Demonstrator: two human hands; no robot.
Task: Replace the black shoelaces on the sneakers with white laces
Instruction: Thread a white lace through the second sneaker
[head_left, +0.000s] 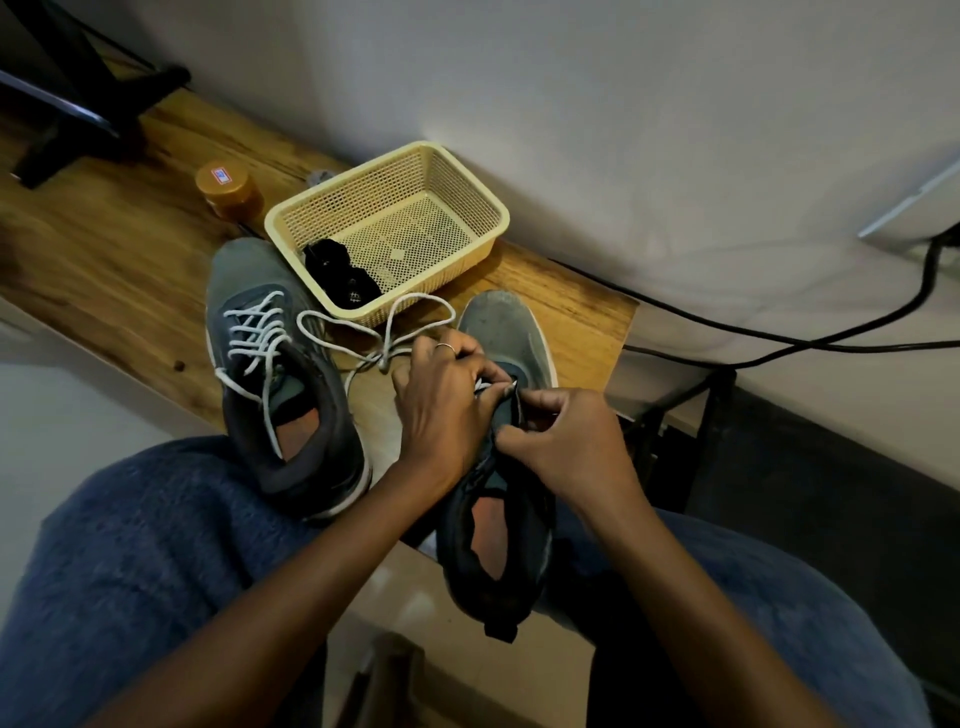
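Hands first: left hand (447, 400) and right hand (563, 439) both pinch the white lace (384, 332) at the right sneaker (501, 499). Left sneaker (283, 384) wears white already; black laces (340, 278) sit in the basket (467, 182) on the bench (104, 249).

Left sneaker (280, 374) stood white-laced on the tabletop (104, 249); right sneaker (498, 467) half-threaded, white lace (374, 332) trailing; black laces (337, 275) lay in the basket (457, 176).

Two sneakers on the bench (119, 249): left sneaker (280, 374) beside right sneaker (498, 467), the hands (498, 415) on the latter. Basket (387, 223) behind both, bundled laces (340, 278) in its near corner. Jar (228, 189) left of basket
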